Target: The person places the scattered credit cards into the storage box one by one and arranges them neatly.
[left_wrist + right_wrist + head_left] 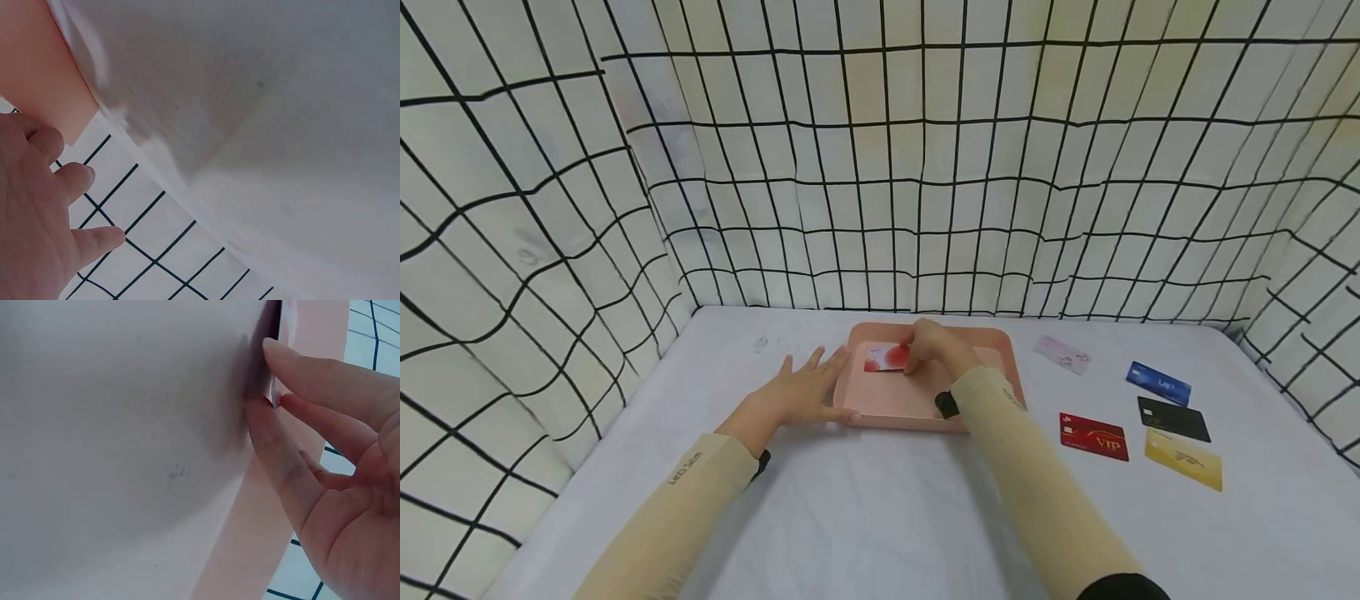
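Observation:
A shallow pink tray lies on the white-covered table. Over its floor, my right hand pinches a white and red card by its right end. In the right wrist view the card is seen nearly edge-on between the thumb and fingers of the right hand. My left hand is spread at the tray's left side, its fingertips and thumb at the rim. In the left wrist view, the left hand has its fingers apart beside the tray wall.
Right of the tray lie a pale pink card, a blue card, a black card, a red VIP card and a gold card. A white wall with black grid netting encloses the table's back and sides.

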Demonstrator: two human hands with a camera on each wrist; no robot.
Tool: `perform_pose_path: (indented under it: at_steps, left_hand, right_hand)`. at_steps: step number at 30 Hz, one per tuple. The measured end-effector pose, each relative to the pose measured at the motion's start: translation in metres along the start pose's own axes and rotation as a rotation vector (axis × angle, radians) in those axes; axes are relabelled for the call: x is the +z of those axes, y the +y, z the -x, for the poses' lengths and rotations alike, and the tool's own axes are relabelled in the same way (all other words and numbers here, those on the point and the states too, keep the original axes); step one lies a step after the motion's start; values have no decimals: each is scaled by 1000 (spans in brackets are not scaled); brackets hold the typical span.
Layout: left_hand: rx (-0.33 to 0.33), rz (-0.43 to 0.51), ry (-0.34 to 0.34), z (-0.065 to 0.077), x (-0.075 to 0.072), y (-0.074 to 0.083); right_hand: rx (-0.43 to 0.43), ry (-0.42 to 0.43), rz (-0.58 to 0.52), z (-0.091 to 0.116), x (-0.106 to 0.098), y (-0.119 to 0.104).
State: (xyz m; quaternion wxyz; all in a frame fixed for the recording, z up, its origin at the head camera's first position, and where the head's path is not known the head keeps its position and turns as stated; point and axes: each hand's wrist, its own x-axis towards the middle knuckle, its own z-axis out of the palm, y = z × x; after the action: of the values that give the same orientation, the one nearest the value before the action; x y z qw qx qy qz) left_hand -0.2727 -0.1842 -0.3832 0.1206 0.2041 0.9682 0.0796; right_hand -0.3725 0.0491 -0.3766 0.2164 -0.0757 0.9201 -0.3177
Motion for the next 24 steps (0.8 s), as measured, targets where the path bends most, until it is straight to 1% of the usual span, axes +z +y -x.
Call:
perform_pose_path:
  at_steps: [5, 7, 10, 13, 14, 16, 21, 22, 23, 24]
  left_hand:
    - [7, 13, -5, 2, -2, 3]
    - [3, 11, -12, 3, -3, 4]
    - [2, 13, -16, 4, -3, 5]
    - [3, 7, -15, 4, -3, 5]
    - [3, 6, -13, 4, -3, 4]
    - [0, 0, -11, 3, -2, 3]
    - [-2, -1, -8, 2, -1, 2]
    - [-2, -1, -8, 2, 0, 2]
    - [-4, 0, -9, 3, -1, 2]
    - [-5, -1, -8, 3, -1, 2]
  right_hand:
    - [-41, 23, 78, 5, 3, -4]
    - [-53, 29, 89, 6, 4, -5]
    - [-55, 28, 107, 5, 6, -7]
    - [-34, 25, 137, 0, 8, -10]
    - [-13, 23, 141, -4, 8, -11]
    - [24, 13, 192, -15, 11, -12]
    - [164, -28, 306, -66, 22, 0]
    - [186, -29, 304, -72, 23, 1]
    - [191, -25, 312, -73, 23, 2]
    - [179, -28, 339, -68, 22, 1]
